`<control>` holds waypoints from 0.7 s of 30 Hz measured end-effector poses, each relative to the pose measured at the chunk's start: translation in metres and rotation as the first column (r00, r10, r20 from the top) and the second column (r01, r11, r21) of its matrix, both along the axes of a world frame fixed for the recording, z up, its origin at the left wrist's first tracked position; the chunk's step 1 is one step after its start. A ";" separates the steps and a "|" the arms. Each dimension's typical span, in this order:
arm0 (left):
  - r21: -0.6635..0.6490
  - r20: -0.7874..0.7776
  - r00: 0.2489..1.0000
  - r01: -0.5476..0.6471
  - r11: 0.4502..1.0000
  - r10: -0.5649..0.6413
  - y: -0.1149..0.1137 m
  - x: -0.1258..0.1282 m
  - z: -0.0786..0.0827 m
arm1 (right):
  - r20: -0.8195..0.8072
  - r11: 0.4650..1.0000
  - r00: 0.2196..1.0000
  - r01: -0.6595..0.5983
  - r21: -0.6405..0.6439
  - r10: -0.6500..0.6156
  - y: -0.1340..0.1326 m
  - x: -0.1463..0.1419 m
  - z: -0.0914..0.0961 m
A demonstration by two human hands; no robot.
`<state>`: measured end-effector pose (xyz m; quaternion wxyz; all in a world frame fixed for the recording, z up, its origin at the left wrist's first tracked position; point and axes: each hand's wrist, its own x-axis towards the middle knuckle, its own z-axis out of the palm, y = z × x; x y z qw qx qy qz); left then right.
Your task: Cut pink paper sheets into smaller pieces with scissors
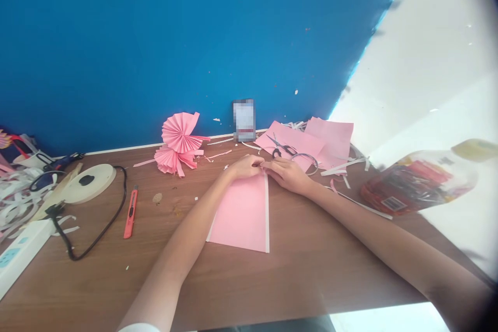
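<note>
A pink paper sheet (243,212) lies on the brown table, with a narrow white strip (266,218), likely tape, along its right edge and another along its left. At the sheet's far right corner, my left hand (246,167) and my right hand (288,173) meet, fingertips pinched together on the corner where the strip ends. What exactly sits between the fingers is partly hidden. Just beyond my right hand are scissors (280,147) with dark handles, resting on more pink sheets (329,137). A silver ring-shaped band (311,158) is beside my right wrist.
Pleated pink paper fans (181,137) stand by the blue wall, near a small upright card-like object (244,120). Leftward are a red utility knife (131,212), a round cream disc (91,184), a power strip (23,254) and white paper scraps (19,192). A red-and-clear plastic package (420,181) lies right.
</note>
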<state>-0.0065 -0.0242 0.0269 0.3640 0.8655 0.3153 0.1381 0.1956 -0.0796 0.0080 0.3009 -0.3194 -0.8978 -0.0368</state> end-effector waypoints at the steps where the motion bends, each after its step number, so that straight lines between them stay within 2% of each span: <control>1: -0.017 -0.001 1.000 0.008 1.000 -0.008 0.001 0.000 0.000 | 0.005 1.000 1.000 0.002 0.000 -0.002 0.000 0.000 0.001; 15: -0.068 0.027 1.000 0.007 0.998 -0.005 0.003 0.002 -0.002 | 0.074 0.997 0.997 -0.002 0.083 -0.004 0.000 -0.001 0.000; 21: -0.074 0.047 0.999 0.013 0.997 -0.009 0.004 0.002 -0.005 | 0.070 0.998 0.997 0.019 0.058 -0.023 0.001 -0.002 -0.002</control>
